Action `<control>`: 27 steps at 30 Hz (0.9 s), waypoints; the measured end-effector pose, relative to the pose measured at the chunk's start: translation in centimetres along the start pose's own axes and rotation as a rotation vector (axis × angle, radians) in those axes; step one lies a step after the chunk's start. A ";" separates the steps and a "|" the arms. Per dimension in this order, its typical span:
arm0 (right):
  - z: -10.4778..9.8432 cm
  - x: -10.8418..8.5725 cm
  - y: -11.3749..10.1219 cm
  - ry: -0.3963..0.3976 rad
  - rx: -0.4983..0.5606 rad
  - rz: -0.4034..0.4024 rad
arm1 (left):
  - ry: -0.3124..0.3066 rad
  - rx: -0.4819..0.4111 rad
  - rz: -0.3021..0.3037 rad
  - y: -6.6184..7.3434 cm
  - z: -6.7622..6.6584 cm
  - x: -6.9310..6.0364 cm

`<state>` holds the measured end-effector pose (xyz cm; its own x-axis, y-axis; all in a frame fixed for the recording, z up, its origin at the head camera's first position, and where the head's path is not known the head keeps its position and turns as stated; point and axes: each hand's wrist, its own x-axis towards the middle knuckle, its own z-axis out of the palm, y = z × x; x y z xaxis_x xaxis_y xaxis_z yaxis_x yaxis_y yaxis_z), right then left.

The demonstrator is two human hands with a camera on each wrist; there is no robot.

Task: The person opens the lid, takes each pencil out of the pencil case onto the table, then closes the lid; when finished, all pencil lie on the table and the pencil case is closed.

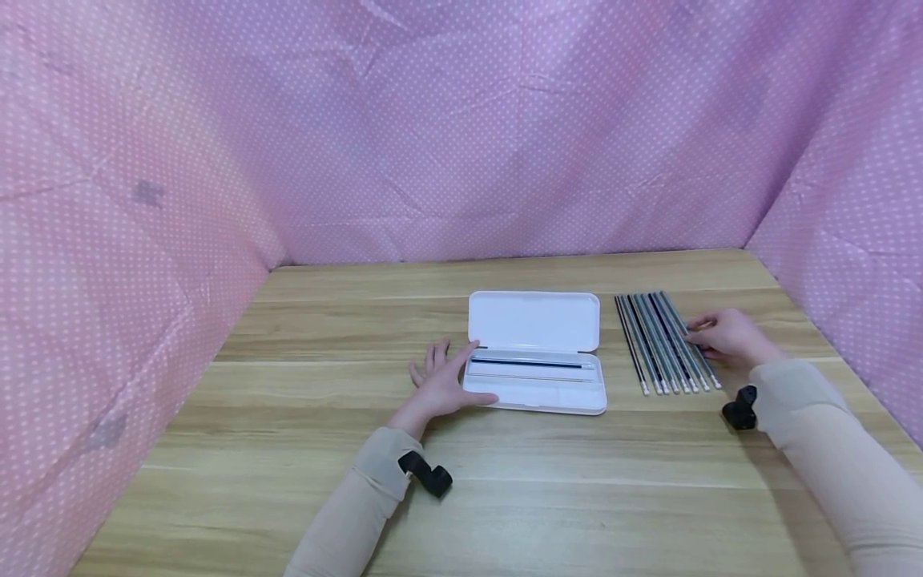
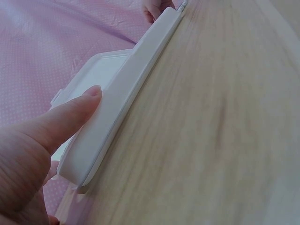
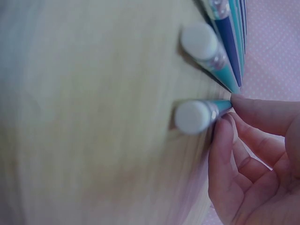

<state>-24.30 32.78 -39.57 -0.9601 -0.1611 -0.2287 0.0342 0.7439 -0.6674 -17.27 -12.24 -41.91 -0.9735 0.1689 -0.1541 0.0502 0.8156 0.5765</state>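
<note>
A white pencil case (image 1: 537, 394) lies on the table with its lid tipped back. At least two thin pencils (image 1: 530, 364), one of them dark, lie lengthwise in its base. At the case's left end, my left hand (image 1: 441, 391) has its fingers spread; the thumb (image 2: 77, 110) rests straight against the front wall. To the right of the case is a row of pencils (image 1: 658, 344) with white erasers toward me. Thumb and forefinger of my right hand (image 1: 731, 335) pinch the rightmost pencil (image 3: 193, 117), a teal one set slightly apart from its neighbour.
The wooden table (image 1: 303, 433) runs back to a pink dotted cloth (image 1: 461, 144), which also hangs along both sides. Each wrist carries a black camera mount, the right one (image 1: 740, 409) close beside the eraser ends.
</note>
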 end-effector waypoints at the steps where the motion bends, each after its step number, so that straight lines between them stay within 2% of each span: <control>1: 0.0 0.0 0.0 0.000 -0.001 0.000 | 0.000 0.002 0.000 0.0 0.0 0.0; 13: -0.3 -0.1 -0.1 -0.015 0.030 0.008 | 0.008 -0.001 0.003 0.0 0.1 0.0; 20: -0.6 -0.4 -0.2 -0.024 0.097 0.047 | 0.012 -0.004 0.009 -0.1 0.2 0.0; 27: -0.8 -1.0 -1.2 -0.006 0.019 0.025 | 0.015 -0.008 0.014 -0.2 0.2 0.0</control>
<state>-23.64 32.54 -37.96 -0.9572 -0.1461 -0.2497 0.0637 0.7355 -0.6745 -17.26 -12.26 -42.15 -0.9759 0.1718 -0.1344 0.0619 0.8089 0.5846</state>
